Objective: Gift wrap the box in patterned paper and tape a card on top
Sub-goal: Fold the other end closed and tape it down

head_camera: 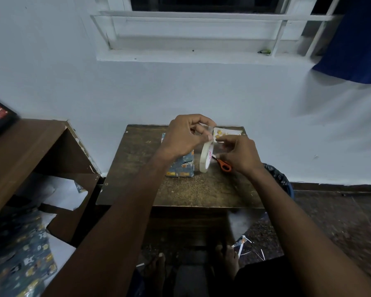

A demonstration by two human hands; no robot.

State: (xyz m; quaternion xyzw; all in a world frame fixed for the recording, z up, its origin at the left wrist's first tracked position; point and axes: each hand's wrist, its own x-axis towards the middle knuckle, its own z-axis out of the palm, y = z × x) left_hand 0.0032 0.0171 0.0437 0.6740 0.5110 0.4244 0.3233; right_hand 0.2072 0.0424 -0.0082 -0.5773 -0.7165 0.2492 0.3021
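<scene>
A: The left hand [183,136] pinches a clear strip from the round tape roll [206,156]; the right hand [240,154] pinches its end.

B: The wrapped box [181,167] (patterned blue paper) sits on the worn wooden table [180,189], beneath the left hand.

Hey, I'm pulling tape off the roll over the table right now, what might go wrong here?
The loose tape end pinched in your left hand may fold back and stick to itself. The tape roll hangs above the scissors and could snag on them. The card lies near the table's far edge and may get knocked off.
</scene>
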